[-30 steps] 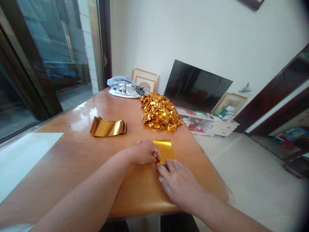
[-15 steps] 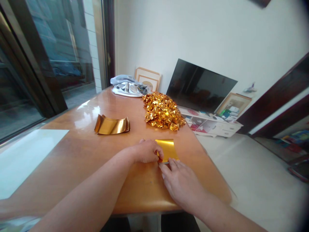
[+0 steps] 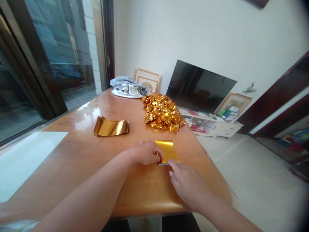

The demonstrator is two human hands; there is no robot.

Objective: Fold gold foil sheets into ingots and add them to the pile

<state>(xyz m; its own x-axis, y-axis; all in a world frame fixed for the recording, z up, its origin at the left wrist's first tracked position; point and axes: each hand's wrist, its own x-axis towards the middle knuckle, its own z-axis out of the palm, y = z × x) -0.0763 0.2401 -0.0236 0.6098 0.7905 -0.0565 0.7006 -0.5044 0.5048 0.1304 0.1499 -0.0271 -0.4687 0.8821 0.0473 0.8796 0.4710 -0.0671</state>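
The small gold foil square [image 3: 167,150], pinched at its left edge in the grip of the left hand [image 3: 145,152] and pressed by the flat, released right hand [image 3: 187,184] near the glossy wooden bench's [image 3: 79,154] right edge, is judged liable to slide and crease crookedly.

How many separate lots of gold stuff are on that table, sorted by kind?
Flat gold sheet under the hands: 1
Stack of curved gold sheets: 1
Heap of crumpled gold pieces: 1
Total: 3 lots; the sheets in the stack and the pieces in the heap cannot be counted.
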